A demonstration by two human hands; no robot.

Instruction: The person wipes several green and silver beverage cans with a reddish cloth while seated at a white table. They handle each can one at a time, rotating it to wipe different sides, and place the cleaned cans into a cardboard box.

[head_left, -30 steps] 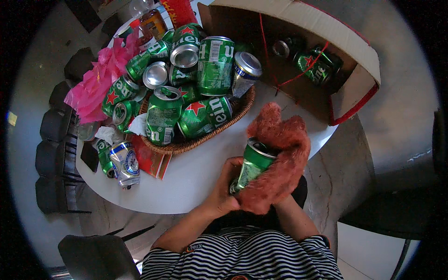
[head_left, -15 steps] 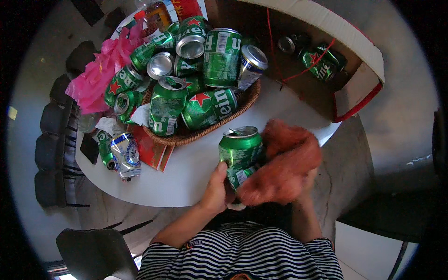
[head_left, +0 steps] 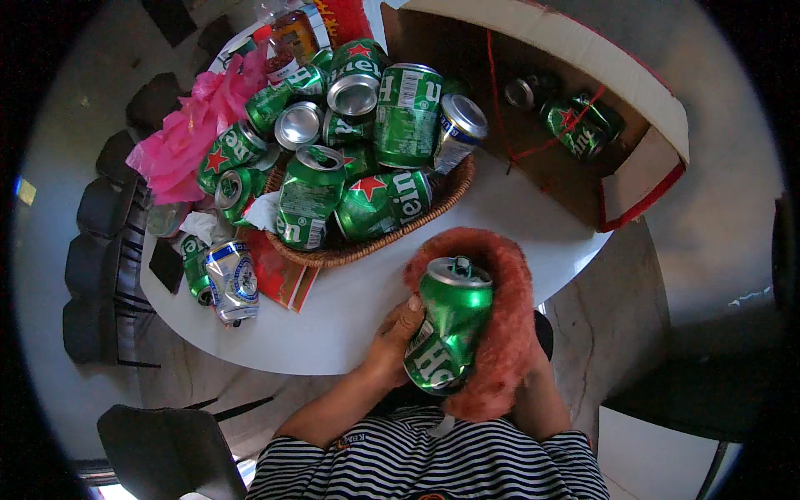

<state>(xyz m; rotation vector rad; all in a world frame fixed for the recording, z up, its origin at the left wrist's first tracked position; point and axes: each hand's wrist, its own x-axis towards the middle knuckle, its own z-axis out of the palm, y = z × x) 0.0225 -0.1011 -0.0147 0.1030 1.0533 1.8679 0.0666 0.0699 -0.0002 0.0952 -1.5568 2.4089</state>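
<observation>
A green drink can (head_left: 454,321), dented at its middle, is tilted in front of my body near the table's front edge. My left hand (head_left: 398,333) is closed on its left side, thumb near the upper body. A fluffy reddish-brown cloth (head_left: 504,333) wraps behind the can's top and down its right side. My right hand (head_left: 533,371) holds the cloth from the right; its fingers are hidden beneath it. The can's opened silver top faces up. Just beyond, a wicker basket (head_left: 400,242) is heaped with several green cans, some lying, some upright.
A cardboard box (head_left: 533,18) with red string lies open at the far right, dark cans (head_left: 575,129) inside. Pink plastic (head_left: 187,137) bunches left of the basket. A silver-blue can (head_left: 233,282) stands near a phone-like black slab (head_left: 167,265) on the white table (head_left: 333,325). Chairs (head_left: 171,450) stand left.
The can has come closer to my body and turned, showing a different side. The cloth has swung from its right side to behind its top as well.
</observation>
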